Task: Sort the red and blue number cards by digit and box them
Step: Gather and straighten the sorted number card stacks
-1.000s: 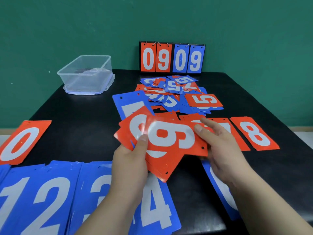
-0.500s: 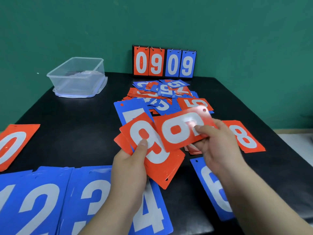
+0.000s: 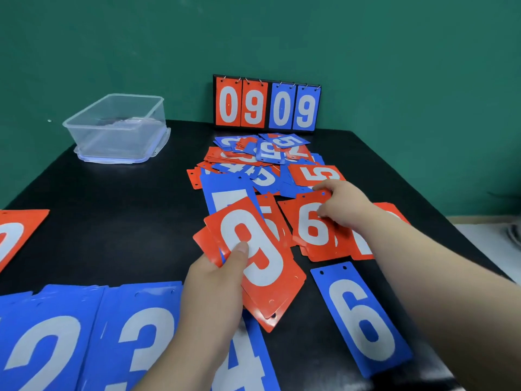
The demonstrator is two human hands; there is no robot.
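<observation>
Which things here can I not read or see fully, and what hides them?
All in the head view:
- stack under the red 9 in the left hand: the top card covers the other digits.
- far-right red card: the right hand, pinching the red 6, and its forearm cover the digit.
- left-edge red card: cut off by the frame.
- clear box: contents too blurred.
</observation>
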